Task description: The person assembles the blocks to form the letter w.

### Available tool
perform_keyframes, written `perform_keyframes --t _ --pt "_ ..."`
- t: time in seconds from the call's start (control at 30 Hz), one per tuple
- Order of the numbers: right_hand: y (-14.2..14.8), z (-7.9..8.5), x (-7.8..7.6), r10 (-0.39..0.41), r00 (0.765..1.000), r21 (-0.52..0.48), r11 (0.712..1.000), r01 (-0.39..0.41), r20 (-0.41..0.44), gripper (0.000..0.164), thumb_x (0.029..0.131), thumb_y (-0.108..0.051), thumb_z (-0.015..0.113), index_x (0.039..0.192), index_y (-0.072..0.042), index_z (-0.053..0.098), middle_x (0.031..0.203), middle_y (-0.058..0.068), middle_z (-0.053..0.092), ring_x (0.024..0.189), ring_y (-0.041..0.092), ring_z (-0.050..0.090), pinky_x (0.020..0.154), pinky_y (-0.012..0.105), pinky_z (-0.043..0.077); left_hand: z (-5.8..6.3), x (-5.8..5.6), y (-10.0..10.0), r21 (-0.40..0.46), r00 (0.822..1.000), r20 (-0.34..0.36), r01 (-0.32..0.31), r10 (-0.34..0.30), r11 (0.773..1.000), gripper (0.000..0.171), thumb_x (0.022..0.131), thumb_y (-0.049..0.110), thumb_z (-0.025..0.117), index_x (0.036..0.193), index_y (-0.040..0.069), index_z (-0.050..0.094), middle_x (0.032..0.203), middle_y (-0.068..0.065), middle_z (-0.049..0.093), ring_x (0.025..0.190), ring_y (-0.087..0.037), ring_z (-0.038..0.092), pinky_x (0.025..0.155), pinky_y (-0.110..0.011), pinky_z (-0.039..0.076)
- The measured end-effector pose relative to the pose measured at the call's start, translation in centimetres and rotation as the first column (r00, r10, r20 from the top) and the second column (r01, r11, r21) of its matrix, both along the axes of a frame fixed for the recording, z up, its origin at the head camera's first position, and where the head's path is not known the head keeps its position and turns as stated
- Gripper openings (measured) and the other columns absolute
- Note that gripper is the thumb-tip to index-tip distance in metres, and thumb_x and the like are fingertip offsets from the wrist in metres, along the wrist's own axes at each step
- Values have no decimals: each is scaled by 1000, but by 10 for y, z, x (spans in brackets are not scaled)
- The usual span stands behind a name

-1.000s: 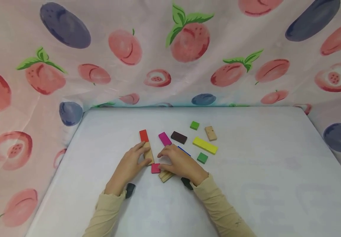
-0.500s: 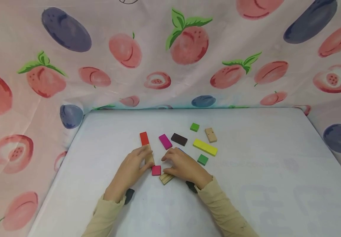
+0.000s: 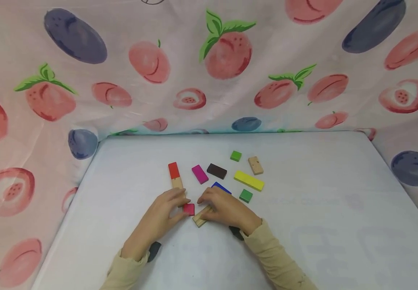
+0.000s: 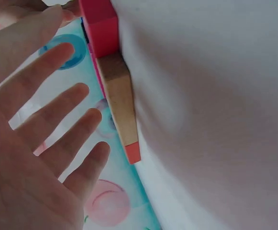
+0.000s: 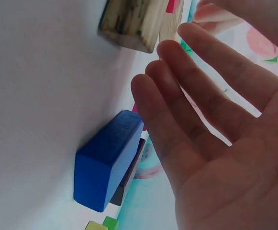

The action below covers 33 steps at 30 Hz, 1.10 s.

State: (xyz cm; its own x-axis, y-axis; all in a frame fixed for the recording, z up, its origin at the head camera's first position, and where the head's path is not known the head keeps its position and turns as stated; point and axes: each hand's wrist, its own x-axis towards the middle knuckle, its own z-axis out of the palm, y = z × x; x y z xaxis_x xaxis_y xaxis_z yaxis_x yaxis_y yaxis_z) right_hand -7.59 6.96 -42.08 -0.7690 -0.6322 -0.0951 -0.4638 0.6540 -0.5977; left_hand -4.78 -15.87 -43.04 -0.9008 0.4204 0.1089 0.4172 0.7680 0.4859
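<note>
On the white table a red block (image 3: 173,170), a long plain wooden block (image 3: 177,182) and a pink block (image 3: 188,209) stand end to end in a row. My left hand (image 3: 159,211) hovers along the row's near part, fingertips over the wooden block, thumb close by the pink one. Its loosely spread fingers (image 4: 57,120) hold nothing in the left wrist view. A second wooden block (image 3: 198,220), grooved, lies slantwise beside the pink block. My right hand (image 3: 230,209) arches over that block with relaxed fingers, partly hiding it and the blue block (image 5: 105,163).
Behind the hands lie a magenta block (image 3: 199,174), a dark brown block (image 3: 217,171), a yellow block (image 3: 249,181), a small wooden block (image 3: 255,165) and two green blocks, one near (image 3: 246,196) and one far (image 3: 236,156). A fruit-patterned cloth (image 3: 190,60) hangs behind the table.
My left hand has slid nearer along the row, from the wooden block's middle to the pink block. My right hand has drawn back from the pink block, over the grooved wooden block.
</note>
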Motion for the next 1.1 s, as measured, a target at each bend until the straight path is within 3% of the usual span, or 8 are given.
perform_keyframes --t 0.23,0.47,1.1 --pt "1 -3 1 13 1000 -22 1000 -12 25 33 85 -22 80 115 -9 72 111 0 67 105 13 56 91 27 53 -3 4 0 -43 997 71 -2 5 999 35 81 24 84 114 18 76 142 -4 58 141 -28 42 113 -52 40" --pt "2 -5 1 29 998 -39 999 -27 52 31 86 -22 79 113 -10 72 109 -2 67 102 12 56 90 25 52 -2 4 4 -53 998 65 18 -14 998 36 81 24 83 116 17 76 140 -3 60 142 -27 42 114 -51 38" --pt "4 -6 -6 92 994 -38 995 -89 64 22 86 -19 79 107 -12 78 99 -7 71 96 6 56 88 24 51 -2 5 10 -36 992 117 -46 50 998 32 81 14 82 113 15 77 139 -2 61 141 -25 42 107 -47 46"
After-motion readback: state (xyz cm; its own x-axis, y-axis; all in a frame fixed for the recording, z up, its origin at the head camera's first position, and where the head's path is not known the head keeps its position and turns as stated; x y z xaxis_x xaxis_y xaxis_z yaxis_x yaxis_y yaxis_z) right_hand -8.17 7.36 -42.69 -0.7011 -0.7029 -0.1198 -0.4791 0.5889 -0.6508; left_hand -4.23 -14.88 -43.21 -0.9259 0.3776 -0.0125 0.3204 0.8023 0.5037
